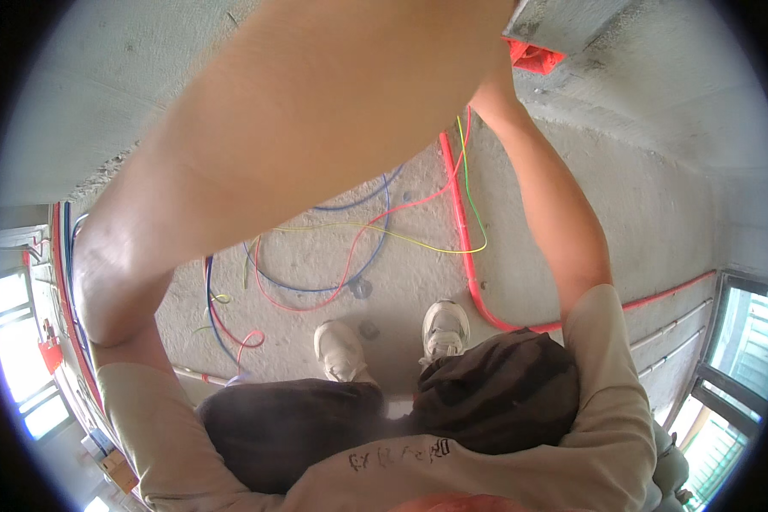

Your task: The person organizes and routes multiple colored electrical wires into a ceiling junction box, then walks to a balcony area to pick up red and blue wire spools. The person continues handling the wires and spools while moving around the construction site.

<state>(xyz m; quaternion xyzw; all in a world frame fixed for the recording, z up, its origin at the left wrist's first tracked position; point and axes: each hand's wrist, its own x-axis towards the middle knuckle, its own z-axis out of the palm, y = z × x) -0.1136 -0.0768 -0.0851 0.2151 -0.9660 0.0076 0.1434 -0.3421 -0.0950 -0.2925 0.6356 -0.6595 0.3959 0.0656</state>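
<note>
My left forearm stretches large and close across the upper part of the view, and the left hand itself lies beyond the top edge. Partly tucked behind that forearm is my right hand (493, 92); its fingers are hidden. A red wire (467, 145) and a yellow-green wire (467, 158) rise from the floor to beside the right hand, where the forearm covers their upper ends. Whether the hand grips them does not show. Just beyond the right hand, a red electrical box (533, 56) sits in the concrete wall. Below the wires stands the open end of a red conduit pipe (446, 147).
A loose blue wire (387, 213) loops over the concrete floor (520, 264), in front of my shoes (445, 328). The red conduit bends along the floor toward the right window (747, 341). More wires and conduits run along the left, near another window (26, 358).
</note>
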